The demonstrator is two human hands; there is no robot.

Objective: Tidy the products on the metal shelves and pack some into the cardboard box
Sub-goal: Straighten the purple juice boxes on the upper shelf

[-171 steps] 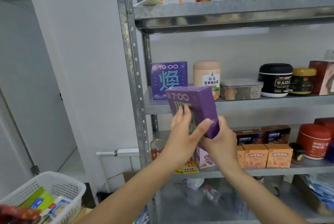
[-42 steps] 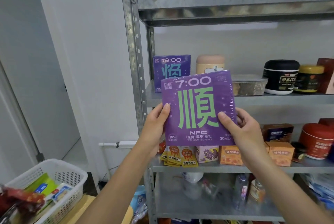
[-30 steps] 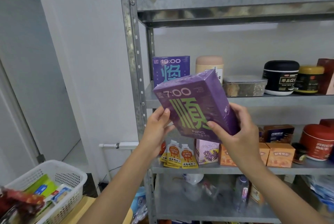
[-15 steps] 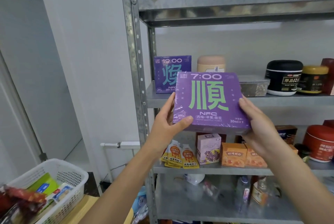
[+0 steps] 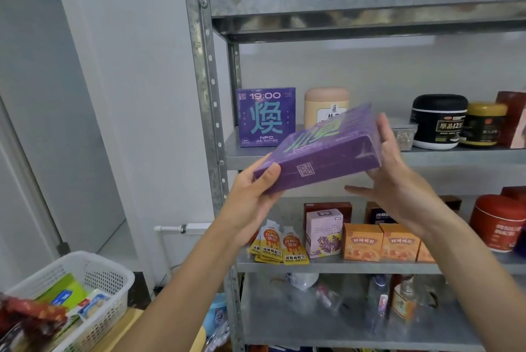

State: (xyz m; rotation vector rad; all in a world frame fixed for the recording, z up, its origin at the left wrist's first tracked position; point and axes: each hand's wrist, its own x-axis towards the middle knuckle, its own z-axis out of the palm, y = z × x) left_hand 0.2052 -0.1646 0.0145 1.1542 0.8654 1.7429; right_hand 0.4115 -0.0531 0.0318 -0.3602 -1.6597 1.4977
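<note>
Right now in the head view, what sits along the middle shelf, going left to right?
Purple 19:00 box → beige jar → clear lidded tub → black jar → gold-lidded jar → dark red box at the frame edge.

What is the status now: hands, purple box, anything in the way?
Hands: left hand grips purple box at its left corner; right hand flat against its right end. Box tilted, in the air before middle shelf. Beige jar stands behind it.

Shelf box (image 5: 266, 117) — "19:00", "NFC"
</note>
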